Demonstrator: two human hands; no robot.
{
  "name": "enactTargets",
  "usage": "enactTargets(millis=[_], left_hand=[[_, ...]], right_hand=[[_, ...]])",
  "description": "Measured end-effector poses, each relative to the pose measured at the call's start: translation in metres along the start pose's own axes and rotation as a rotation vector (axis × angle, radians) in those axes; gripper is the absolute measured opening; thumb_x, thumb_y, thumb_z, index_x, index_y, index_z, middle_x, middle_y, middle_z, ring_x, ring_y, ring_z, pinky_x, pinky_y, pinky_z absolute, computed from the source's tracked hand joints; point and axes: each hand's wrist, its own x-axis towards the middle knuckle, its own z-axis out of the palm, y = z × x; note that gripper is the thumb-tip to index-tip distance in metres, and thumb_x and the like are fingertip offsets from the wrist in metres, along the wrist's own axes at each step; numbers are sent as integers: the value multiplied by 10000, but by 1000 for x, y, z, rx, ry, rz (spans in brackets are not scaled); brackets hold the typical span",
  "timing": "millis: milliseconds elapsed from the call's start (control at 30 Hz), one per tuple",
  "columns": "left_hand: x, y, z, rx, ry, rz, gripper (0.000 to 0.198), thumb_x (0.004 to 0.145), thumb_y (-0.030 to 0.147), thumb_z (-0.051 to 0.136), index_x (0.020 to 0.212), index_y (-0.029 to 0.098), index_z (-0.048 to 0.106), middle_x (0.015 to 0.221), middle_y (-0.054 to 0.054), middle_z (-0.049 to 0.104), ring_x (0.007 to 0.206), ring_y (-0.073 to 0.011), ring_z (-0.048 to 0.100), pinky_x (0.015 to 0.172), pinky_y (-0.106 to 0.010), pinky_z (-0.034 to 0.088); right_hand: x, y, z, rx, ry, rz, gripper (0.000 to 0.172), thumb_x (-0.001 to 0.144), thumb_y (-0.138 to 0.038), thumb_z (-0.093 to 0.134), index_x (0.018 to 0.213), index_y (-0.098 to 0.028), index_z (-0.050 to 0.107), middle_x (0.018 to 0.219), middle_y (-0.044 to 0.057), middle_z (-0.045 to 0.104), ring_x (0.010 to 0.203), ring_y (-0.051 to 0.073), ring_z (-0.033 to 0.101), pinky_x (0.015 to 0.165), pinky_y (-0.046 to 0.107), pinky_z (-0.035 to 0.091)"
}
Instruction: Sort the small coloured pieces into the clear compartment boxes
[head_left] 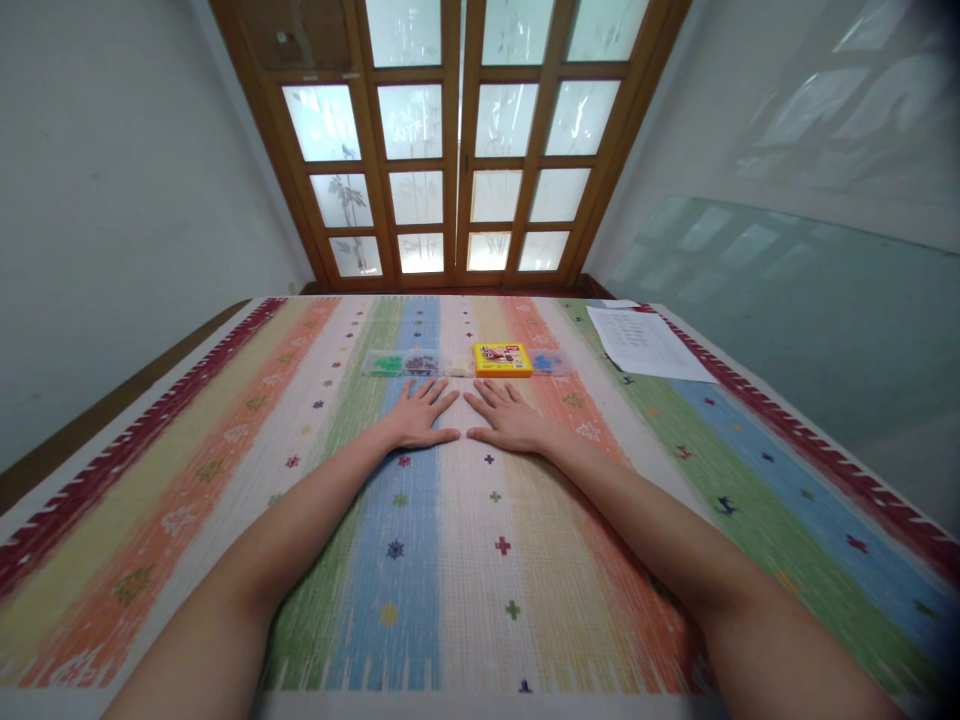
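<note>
My left hand [422, 414] lies flat on the striped tablecloth, palm down with its fingers spread. Beside it, a small gap away, my right hand [507, 414] rests the same way, thumbs pointing at each other. Just beyond the fingertips runs a row of small things. A clear plastic case with green pieces [388, 366] and dark brownish pieces [422, 366] is nearest my left hand. Pale pieces [459, 368] show in the middle. A yellow box with red edges [502, 360] stands past my right fingers, and blue pieces [547, 363] in clear plastic are at its right.
The tablecloth [480, 580] has coloured stripes and covers the whole table. Printed white paper sheets [646, 345] lie at the far right. Beyond the table is a wooden door with frosted panes [421, 197]. A glass panel [787, 310] leans along the right wall.
</note>
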Motion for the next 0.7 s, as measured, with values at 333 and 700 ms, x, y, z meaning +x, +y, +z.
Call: enactTargets(millis=[333, 700], left_hand=[[-1, 3, -1, 12, 1, -14, 959, 931, 843, 394, 1702, 307, 201, 1783, -104, 65, 1640, -394, 66, 1265, -704, -13], [-1, 2, 0, 7, 8, -11, 960, 928, 847, 396, 1700, 308, 209, 1782, -104, 72, 1640, -392, 69, 1266, -705, -10]], right_hand=[[0, -3, -1, 2, -3, 12, 938, 974, -838, 311, 1705, -255, 244, 1762, 121, 105, 1636, 356, 87, 1309, 611, 84], [-1, -3, -3, 6, 6, 2, 939, 978, -838, 307, 1699, -237, 268, 1757, 138, 118, 1638, 343, 96, 1305, 618, 97]])
